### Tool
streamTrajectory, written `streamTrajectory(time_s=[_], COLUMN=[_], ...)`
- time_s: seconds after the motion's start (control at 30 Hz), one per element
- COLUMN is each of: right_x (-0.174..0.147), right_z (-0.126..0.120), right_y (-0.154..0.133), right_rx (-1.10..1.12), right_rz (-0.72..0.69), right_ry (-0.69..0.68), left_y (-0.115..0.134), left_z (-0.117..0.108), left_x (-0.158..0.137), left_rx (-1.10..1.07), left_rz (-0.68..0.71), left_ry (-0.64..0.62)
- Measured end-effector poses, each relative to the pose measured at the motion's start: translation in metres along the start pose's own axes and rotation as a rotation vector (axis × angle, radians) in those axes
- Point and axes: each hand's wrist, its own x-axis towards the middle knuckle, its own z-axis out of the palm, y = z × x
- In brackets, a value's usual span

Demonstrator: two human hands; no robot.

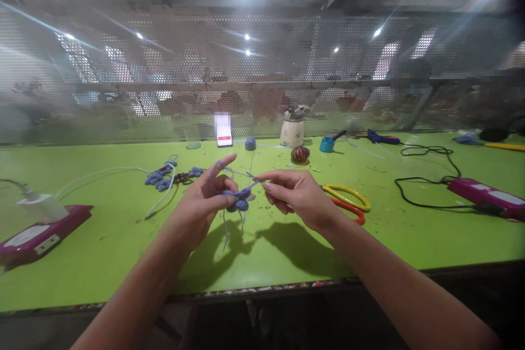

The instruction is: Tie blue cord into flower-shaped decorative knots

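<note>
Fingers (223, 183) of the left hand (205, 202) pinch down on a small blue crochet piece (238, 199), thumb and middle fingers clamped together on its left edge, while the index finger sticks out straight with blue yarn (229, 172) looped over its tip. Across the gap, the right hand (301, 197) closes thumb and forefinger on a thin crochet hook (252, 179), whose tip points down-left into the top of the piece. So the piece hangs right between the two sets of fingertips, touching the left ones, just below the hook, held up above the green table (123, 240). Loose yarn tails dangle from the piece toward the table.

Taking the piece as the mark: up and to its left lies a string of finished blue crochet bits (162, 178) beside a white cable (102, 174). Just to its right, behind the right hand, sit yellow (348, 195) and red scissors handles (353, 209). Well behind it, a blue yarn ball (250, 143) rests near a propped phone (223, 130), with a multicoloured yarn ball (300, 153) and a cream jar (292, 130) further right. Far left of it lies a magenta box (41, 232) with a white charger on it; far right, another magenta box (488, 197) with a black cable (426, 175).
</note>
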Motion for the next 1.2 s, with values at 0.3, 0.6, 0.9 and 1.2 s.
streamTrajectory(time_s=[0.3,0.6,0.9,1.2], right_x=[-0.0024,-0.0031,-0.0022,-0.0023], right_z=[0.0013,0.0018,0.0023,0.0031], right_y=[-0.0028,-0.0083,-0.0080,-0.0046], right_rx=[-0.011,-0.046,-0.016,0.064], right_rz=[0.023,-0.007,0.000,-0.004], right_ry=[-0.013,-0.029,-0.034,-0.021], left_y=[-0.0032,-0.0006,-0.0003,-0.0027], left_z=[-0.0042,-0.0002,0.0011,-0.0023], left_x=[-0.0039,-0.0040,-0.0031,-0.0011], left_rx=[0.063,0.118,0.046,0.108], left_rz=[0.097,0.034,-0.031,-0.066], left_ry=[-0.193,-0.017,-0.041,-0.058])
